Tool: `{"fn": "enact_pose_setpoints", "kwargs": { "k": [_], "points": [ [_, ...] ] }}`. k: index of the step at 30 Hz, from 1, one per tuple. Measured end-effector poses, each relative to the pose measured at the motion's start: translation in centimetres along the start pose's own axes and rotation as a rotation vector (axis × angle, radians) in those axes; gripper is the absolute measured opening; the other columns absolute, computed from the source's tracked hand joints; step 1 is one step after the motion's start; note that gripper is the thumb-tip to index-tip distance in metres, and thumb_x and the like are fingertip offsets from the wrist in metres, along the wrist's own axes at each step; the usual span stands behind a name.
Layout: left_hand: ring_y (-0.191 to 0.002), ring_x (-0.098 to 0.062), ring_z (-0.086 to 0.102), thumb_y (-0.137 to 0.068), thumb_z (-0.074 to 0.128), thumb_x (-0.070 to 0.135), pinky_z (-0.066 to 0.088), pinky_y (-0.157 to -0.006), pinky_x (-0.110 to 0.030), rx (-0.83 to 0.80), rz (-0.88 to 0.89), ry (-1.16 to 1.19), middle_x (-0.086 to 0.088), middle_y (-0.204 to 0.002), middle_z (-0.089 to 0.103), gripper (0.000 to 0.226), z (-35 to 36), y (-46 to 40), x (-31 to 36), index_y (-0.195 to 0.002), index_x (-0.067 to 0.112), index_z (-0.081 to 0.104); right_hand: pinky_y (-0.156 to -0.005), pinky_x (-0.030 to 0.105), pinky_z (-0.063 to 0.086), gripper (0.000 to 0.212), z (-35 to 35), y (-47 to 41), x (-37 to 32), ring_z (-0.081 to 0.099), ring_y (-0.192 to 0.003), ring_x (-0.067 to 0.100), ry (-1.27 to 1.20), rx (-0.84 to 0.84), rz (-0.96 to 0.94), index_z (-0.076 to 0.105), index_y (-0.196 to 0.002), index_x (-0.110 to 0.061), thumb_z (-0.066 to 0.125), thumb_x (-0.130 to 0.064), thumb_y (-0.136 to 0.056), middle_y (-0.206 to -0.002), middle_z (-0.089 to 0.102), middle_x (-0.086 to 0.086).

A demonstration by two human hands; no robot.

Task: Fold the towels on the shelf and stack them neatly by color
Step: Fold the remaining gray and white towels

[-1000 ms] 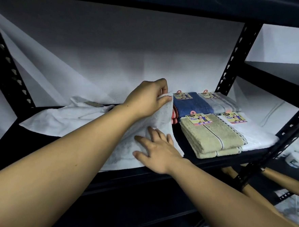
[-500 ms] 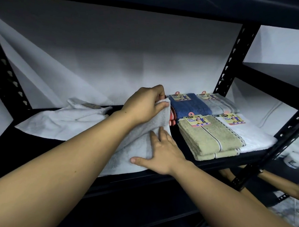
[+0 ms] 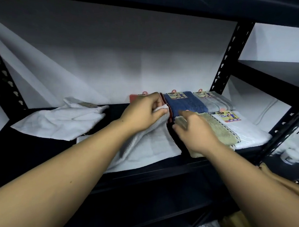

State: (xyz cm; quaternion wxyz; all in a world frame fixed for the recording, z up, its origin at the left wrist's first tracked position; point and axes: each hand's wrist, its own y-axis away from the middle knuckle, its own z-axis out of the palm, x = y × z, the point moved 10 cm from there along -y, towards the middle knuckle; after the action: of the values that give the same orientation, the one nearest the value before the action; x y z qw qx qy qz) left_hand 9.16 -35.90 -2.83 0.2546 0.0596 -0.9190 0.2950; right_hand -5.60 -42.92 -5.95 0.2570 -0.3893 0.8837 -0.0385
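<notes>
Shelf (image 3: pixel 159 169): dark metal, with perforated black uprights at the left and right ends and a white sheet hanging behind.
Crumpled white towel (image 3: pixel 61 120): lies loose toward the left end of the shelf, unfolded, a label showing near its back edge.
White towel being folded (image 3: pixel 153 145): spread at the middle of the shelf, its near edge at the front edge of the shelf; one corner is lifted up.
Left hand (image 3: pixel 143 113): closed, pinching the raised corner of that towel between thumb and fingers, just beside the red towel.
Red towel (image 3: pixel 162 101): folded at the back of the shelf, mostly hidden behind the left hand.
Blue towel (image 3: pixel 184 103): folded, at the back, right of the red one, a card tag on top.
Right hand (image 3: pixel 193 132): fingers spread and loose, gripping nothing, over the left part of the olive towel.
Olive towel (image 3: pixel 218 130): folded, near the front edge, right of centre.
Grey towel (image 3: pixel 215 103): folded at the back right, tagged.
Folded white towel (image 3: pixel 250 132): front right corner, tagged.
</notes>
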Motion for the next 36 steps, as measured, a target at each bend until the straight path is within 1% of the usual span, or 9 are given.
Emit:
{"fn": "enact_pose_setpoints", "kwargs": {
  "k": [3,7,16,20,24,27,30,33,36],
  "points": [
    [-0.065,-0.012,0.053,-0.091,0.073,0.038,0.044,-0.062,-0.034,-0.066,-0.027,0.038,0.008,-0.07,0.057,0.023,2.4,1.0,0.7,-0.084,0.025,0.055,-0.1,0.033,0.046,0.05,-2.8,-0.2,2.2,0.061,-0.125,0.03,0.034,0.089,0.067,0.057,-0.145,-0.013,0.062,-0.033,-0.099,-0.142,0.063,0.009],
    [-0.064,-0.013,0.056,-0.091,0.073,0.041,0.047,-0.061,-0.034,-0.154,-0.042,0.056,0.007,-0.068,0.06,0.025,6.4,2.7,2.0,-0.084,0.025,0.056,-0.092,0.034,0.048,0.047,-1.6,-0.4,5.2,0.065,-0.117,0.031,0.033,0.034,0.147,0.062,-0.138,-0.019,0.062,-0.04,-0.096,-0.123,0.073,0.01],
    [-0.076,-0.007,0.062,-0.088,0.074,0.049,0.054,-0.074,-0.035,-0.357,-0.058,0.038,0.01,-0.082,0.067,0.026,11.2,5.9,1.8,-0.08,0.024,0.072,-0.091,0.035,0.049,0.048,0.9,-0.1,7.4,0.064,-0.112,0.031,-0.02,-0.002,0.182,0.071,-0.117,-0.016,0.053,-0.057,-0.098,-0.117,0.07,0.011],
    [-0.076,-0.007,0.067,-0.093,0.063,0.024,0.056,-0.078,-0.034,-0.216,-0.157,0.086,0.01,-0.082,0.075,0.014,6.6,5.6,-0.8,-0.088,0.023,0.076,-0.094,0.038,0.049,0.047,-0.1,-0.5,4.8,0.062,-0.116,0.034,0.007,0.082,0.118,0.068,-0.125,-0.013,0.057,-0.051,-0.098,-0.122,0.07,0.013],
    [-0.095,-0.024,0.065,-0.088,0.057,0.033,0.055,-0.084,-0.041,-0.086,-0.327,-0.258,0.001,-0.101,0.068,0.021,0.6,8.0,-5.8,-0.103,0.027,0.071,-0.097,0.034,0.046,0.037,2.6,-0.7,-2.5,0.06,-0.116,0.028,-0.014,0.038,-0.118,0.07,-0.126,-0.019,0.064,-0.038,-0.095,-0.121,0.07,0.007],
    [-0.126,-0.034,0.051,-0.095,0.052,0.041,0.045,-0.103,-0.049,-0.248,-0.512,-0.532,-0.009,-0.133,0.056,0.041,-0.9,11.7,-9.2,-0.131,0.021,0.059,-0.103,0.033,0.046,0.038,7.5,-0.5,-8.0,0.058,-0.122,0.026,-0.077,-0.134,-0.256,0.068,-0.13,-0.017,0.063,-0.029,-0.094,-0.129,0.068,0.007],
    [-0.153,-0.031,0.021,-0.104,0.037,0.049,0.019,-0.121,-0.059,-0.389,-0.601,-0.513,-0.009,-0.167,0.025,0.059,-0.6,15.4,-11.7,-0.156,0.022,0.033,-0.112,0.035,0.04,0.044,12.5,0.1,-11.1,0.053,-0.133,0.028,-0.097,-0.246,-0.284,0.062,-0.14,-0.014,0.059,-0.025,-0.098,-0.141,0.062,0.009],
    [-0.159,-0.021,-0.003,-0.106,0.02,0.056,-0.002,-0.125,-0.058,-0.441,-0.569,-0.476,-0.002,-0.173,0.001,0.064,-0.8,17.2,-12.8,-0.164,0.03,0.007,-0.125,0.036,0.019,0.051,15.9,1.2,-12.1,0.03,-0.153,0.024,0.001,-0.306,-0.276,0.047,-0.154,-0.021,0.048,-0.033,-0.105,-0.163,0.039,0.007],
    [-0.158,-0.019,-0.008,-0.103,0.015,0.064,-0.007,-0.126,-0.053,-0.472,-0.51,-0.493,0.002,-0.172,-0.005,0.068,-1.6,17.7,-13.2,-0.163,0.035,-0.001,-0.128,0.045,-0.001,0.061,17.3,2.5,-11.9,0.002,-0.16,0.016,0.143,-0.417,-0.286,0.02,-0.164,-0.032,0.032,-0.051,-0.107,-0.173,0.007,0.0]
  ]
}}
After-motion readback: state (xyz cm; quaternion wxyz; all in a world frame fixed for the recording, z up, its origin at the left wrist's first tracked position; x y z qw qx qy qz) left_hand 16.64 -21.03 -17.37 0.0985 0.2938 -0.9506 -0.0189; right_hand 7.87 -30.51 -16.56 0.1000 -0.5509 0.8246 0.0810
